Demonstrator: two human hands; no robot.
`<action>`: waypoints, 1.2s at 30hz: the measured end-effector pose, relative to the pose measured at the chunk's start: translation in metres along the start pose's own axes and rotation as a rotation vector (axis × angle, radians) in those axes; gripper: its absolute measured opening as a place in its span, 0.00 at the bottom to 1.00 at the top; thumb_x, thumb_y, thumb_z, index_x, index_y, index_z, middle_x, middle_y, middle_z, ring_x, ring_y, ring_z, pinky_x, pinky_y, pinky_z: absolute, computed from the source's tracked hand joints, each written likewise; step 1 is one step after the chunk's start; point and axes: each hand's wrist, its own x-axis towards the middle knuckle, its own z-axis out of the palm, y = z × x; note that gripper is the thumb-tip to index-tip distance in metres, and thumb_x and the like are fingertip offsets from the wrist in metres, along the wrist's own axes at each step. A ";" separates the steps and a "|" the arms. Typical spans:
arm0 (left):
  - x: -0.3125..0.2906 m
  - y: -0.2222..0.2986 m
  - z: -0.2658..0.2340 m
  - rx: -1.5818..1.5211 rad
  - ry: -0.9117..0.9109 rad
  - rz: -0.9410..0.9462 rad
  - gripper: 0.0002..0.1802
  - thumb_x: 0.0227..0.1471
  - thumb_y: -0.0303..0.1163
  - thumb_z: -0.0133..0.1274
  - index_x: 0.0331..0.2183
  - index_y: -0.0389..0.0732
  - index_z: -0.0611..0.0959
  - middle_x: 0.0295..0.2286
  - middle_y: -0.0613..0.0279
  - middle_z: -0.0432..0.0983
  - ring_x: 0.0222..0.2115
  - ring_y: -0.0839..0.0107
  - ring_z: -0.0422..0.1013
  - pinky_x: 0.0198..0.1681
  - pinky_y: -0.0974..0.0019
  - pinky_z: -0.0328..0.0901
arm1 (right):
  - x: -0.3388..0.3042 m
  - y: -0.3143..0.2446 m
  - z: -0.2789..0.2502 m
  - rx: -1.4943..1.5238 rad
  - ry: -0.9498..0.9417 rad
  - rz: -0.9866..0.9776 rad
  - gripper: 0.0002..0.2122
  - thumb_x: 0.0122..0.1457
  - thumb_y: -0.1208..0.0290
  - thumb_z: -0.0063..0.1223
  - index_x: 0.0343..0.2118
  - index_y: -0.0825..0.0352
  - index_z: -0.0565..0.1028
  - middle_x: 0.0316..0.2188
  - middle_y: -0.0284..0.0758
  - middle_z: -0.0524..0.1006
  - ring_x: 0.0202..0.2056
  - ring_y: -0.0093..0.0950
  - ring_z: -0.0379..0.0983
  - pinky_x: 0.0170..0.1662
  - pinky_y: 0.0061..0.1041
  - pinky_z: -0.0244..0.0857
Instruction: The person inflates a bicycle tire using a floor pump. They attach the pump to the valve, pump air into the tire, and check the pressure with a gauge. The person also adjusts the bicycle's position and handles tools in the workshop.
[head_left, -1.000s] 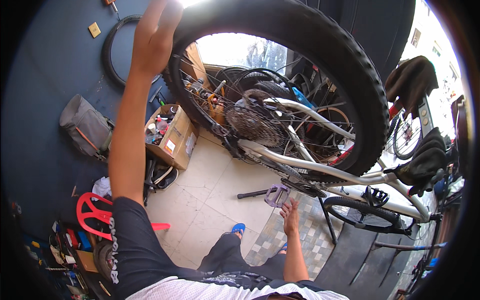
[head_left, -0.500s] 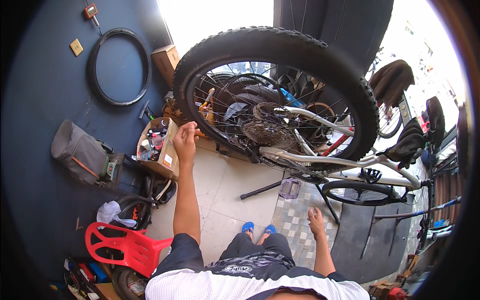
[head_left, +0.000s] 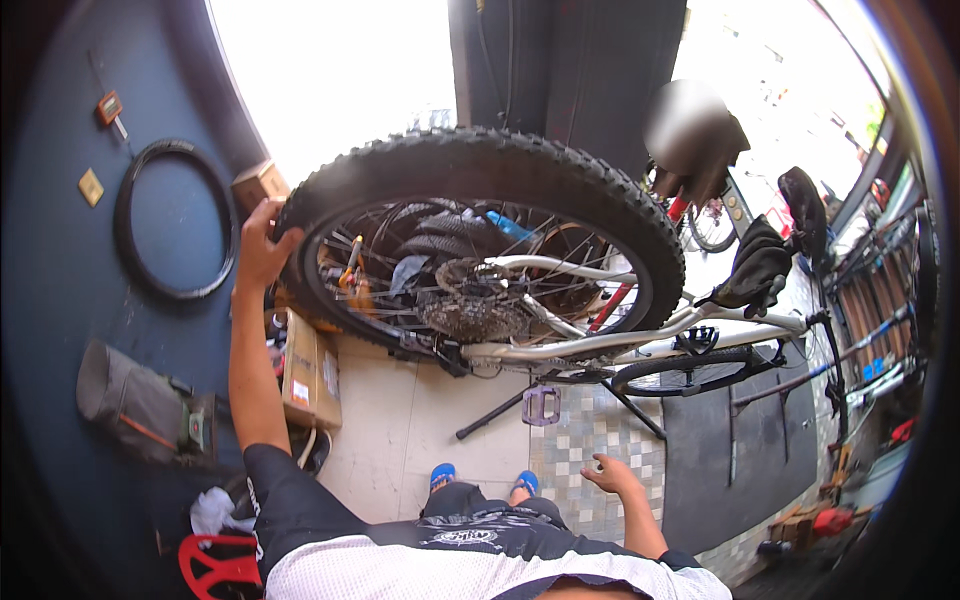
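A white-framed bicycle (head_left: pixel 560 347) is held up off the floor with its rear wheel toward me. Its knobby black rear tyre (head_left: pixel 480 150) fills the middle, with the cassette (head_left: pixel 476 308) at the hub. My left hand (head_left: pixel 262 248) is on the tyre's left side, its thumb and fingers closed round the tread; part of the fingers is hidden. Below the frame, to the right of the purple pedal (head_left: pixel 541 405), my right hand (head_left: pixel 608 475) hovers with fingers apart and touches nothing.
A loose tyre (head_left: pixel 125 225) hangs on the blue wall at left, above a grey bag (head_left: pixel 125 395). Beside my left arm stands a cardboard box (head_left: pixel 312 370). Stand legs (head_left: pixel 490 412) splay across the floor. A black mat (head_left: pixel 740 465) lies right. Red chair (head_left: pixel 215 570) at lower left.
My left hand has moved from beside the wheel onto the tyre and closed round it. My right hand has lowered slightly, its fingers now pointing left. The view has shifted, too.
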 end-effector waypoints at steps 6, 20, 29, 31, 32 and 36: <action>0.015 -0.038 0.021 -0.148 0.066 0.156 0.52 0.47 0.79 0.61 0.40 0.31 0.84 0.32 0.52 0.82 0.35 0.61 0.80 0.40 0.57 0.71 | 0.010 -0.050 0.017 -0.109 0.211 0.055 0.39 0.61 0.37 0.59 0.65 0.63 0.72 0.59 0.51 0.78 0.60 0.48 0.75 0.62 0.46 0.70; 0.026 -0.034 0.019 -0.194 -0.123 0.094 0.47 0.36 0.75 0.72 0.28 0.35 0.79 0.27 0.50 0.79 0.29 0.53 0.80 0.34 0.53 0.74 | 0.091 -0.328 0.158 0.266 -0.005 0.024 0.40 0.60 0.36 0.61 0.65 0.64 0.73 0.58 0.55 0.78 0.61 0.49 0.75 0.63 0.43 0.68; 0.057 -0.088 -0.001 -0.482 -0.397 0.333 0.49 0.42 0.75 0.68 0.39 0.35 0.78 0.33 0.54 0.75 0.36 0.57 0.77 0.38 0.55 0.72 | 0.183 -0.351 0.224 0.161 -0.002 0.279 0.38 0.60 0.36 0.62 0.63 0.64 0.76 0.59 0.51 0.78 0.62 0.47 0.74 0.66 0.42 0.66; 0.108 -0.111 0.011 -0.536 -0.428 0.298 0.46 0.43 0.72 0.70 0.41 0.36 0.80 0.33 0.55 0.79 0.36 0.59 0.79 0.40 0.55 0.72 | 0.200 -0.374 0.220 0.221 0.006 0.267 0.38 0.60 0.37 0.62 0.63 0.64 0.76 0.59 0.50 0.79 0.62 0.47 0.74 0.66 0.42 0.66; 0.139 -0.124 0.023 -0.555 -0.488 0.202 0.43 0.46 0.69 0.70 0.40 0.36 0.81 0.32 0.52 0.80 0.34 0.59 0.79 0.39 0.55 0.73 | 0.208 -0.385 0.215 0.252 0.017 0.265 0.37 0.60 0.37 0.61 0.63 0.64 0.77 0.59 0.50 0.79 0.62 0.47 0.74 0.66 0.42 0.66; 0.283 -0.163 0.125 -0.586 -0.411 0.096 0.31 0.58 0.58 0.67 0.37 0.33 0.88 0.27 0.59 0.83 0.31 0.72 0.76 0.37 0.64 0.71 | 0.209 -0.425 0.189 0.369 0.157 0.243 0.38 0.60 0.38 0.63 0.64 0.65 0.76 0.60 0.49 0.78 0.63 0.46 0.74 0.66 0.40 0.66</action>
